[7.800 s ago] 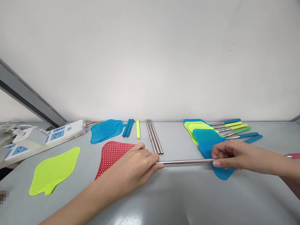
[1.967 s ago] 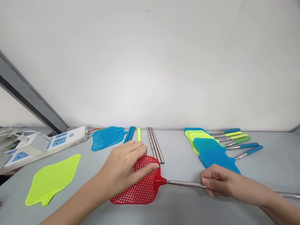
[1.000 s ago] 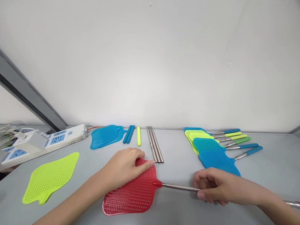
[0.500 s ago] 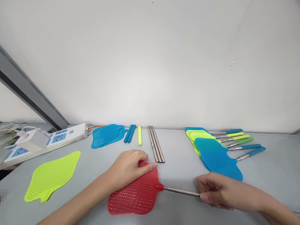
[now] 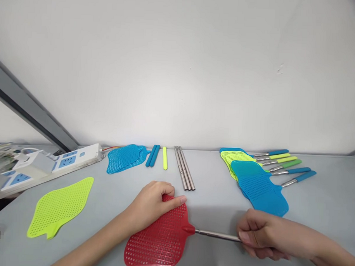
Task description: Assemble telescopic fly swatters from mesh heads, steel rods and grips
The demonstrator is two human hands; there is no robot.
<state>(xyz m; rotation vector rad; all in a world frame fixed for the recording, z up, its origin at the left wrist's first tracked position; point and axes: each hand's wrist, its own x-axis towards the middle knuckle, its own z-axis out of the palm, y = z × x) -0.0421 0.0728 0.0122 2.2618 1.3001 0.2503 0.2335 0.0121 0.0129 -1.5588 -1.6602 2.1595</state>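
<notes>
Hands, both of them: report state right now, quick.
Left hand: closed, holding the red fly-swatter head.
Right hand: closed, holding the metal rod.

Room behind shaft (rods at left)

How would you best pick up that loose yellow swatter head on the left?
Probably pinch the yellow swatter head by its short neck, coming from the near side: the neck points that way and looks narrow and ridged, while the broad part lies flat on the table.
</notes>
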